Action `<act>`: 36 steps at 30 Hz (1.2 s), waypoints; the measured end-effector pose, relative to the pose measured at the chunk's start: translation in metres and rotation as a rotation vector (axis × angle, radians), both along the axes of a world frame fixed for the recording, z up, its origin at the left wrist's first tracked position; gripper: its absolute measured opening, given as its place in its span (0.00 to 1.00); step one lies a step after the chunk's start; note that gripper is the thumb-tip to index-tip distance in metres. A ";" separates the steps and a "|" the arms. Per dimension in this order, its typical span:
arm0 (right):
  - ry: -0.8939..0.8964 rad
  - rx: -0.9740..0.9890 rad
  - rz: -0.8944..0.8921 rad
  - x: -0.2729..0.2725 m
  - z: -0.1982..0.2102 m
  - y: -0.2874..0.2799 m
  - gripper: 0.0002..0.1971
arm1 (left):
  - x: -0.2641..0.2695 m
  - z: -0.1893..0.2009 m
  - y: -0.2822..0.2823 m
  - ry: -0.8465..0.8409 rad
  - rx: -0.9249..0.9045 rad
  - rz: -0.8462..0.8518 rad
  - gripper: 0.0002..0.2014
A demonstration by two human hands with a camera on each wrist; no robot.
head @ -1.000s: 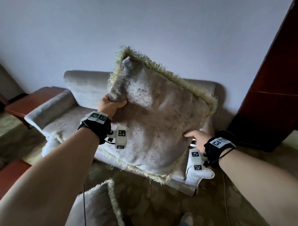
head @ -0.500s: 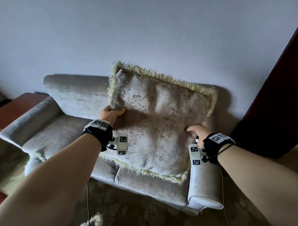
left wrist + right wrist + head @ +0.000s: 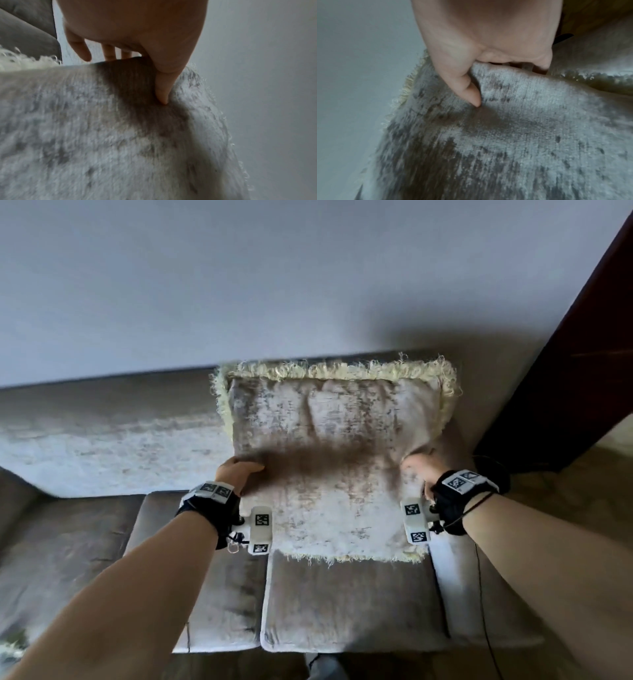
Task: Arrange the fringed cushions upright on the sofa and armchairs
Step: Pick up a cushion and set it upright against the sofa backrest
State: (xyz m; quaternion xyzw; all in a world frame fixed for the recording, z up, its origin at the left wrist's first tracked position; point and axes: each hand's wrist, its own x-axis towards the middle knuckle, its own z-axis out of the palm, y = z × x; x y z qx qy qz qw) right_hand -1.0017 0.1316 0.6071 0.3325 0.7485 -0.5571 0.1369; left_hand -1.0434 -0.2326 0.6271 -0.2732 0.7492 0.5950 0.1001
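Fringed cushion [image 3: 329, 460] is gripped at 9 and 3 o'clock, left hand [image 3: 236, 474] and right hand [image 3: 419, 469] pinching its edges, likely to seat it upright against the sofa [image 3: 113, 440] back.

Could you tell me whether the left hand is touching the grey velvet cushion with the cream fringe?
Touching. The left wrist view shows the left hand with its thumb pressed into the grey velvet cushion and fingers behind its edge.

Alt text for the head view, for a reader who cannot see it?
Both hands hold a grey fringed cushion upright at the right end of a grey sofa, left hand and right hand gripping its side edges. A pale wall rises behind.
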 end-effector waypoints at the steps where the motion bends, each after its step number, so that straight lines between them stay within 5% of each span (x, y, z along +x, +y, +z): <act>1: 0.003 0.032 -0.032 -0.008 -0.003 -0.009 0.22 | -0.015 -0.009 -0.005 -0.035 -0.014 -0.041 0.15; 5: 0.036 0.100 -0.185 -0.028 -0.010 -0.024 0.27 | -0.049 -0.039 -0.017 -0.179 -0.001 -0.104 0.15; 10: -0.098 0.167 -0.090 -0.046 -0.024 -0.023 0.06 | -0.074 -0.077 -0.019 -0.241 0.053 -0.071 0.08; 14: -0.101 0.143 -0.157 -0.059 -0.034 -0.019 0.06 | -0.095 -0.105 -0.016 -0.243 0.084 -0.076 0.15; 18: -0.042 0.063 -0.264 -0.075 -0.057 -0.015 0.16 | -0.112 -0.130 -0.007 -0.237 0.115 -0.076 0.16; 24: -0.078 0.006 -0.359 -0.098 -0.098 -0.005 0.09 | -0.123 -0.166 0.012 -0.267 0.116 -0.030 0.18; 32: -0.119 0.027 -0.369 -0.133 -0.150 0.021 0.13 | -0.148 -0.212 0.042 -0.243 0.048 0.043 0.18; 36: -0.125 -0.008 -0.378 -0.151 -0.178 0.030 0.15 | -0.159 -0.244 0.054 -0.292 0.064 0.090 0.28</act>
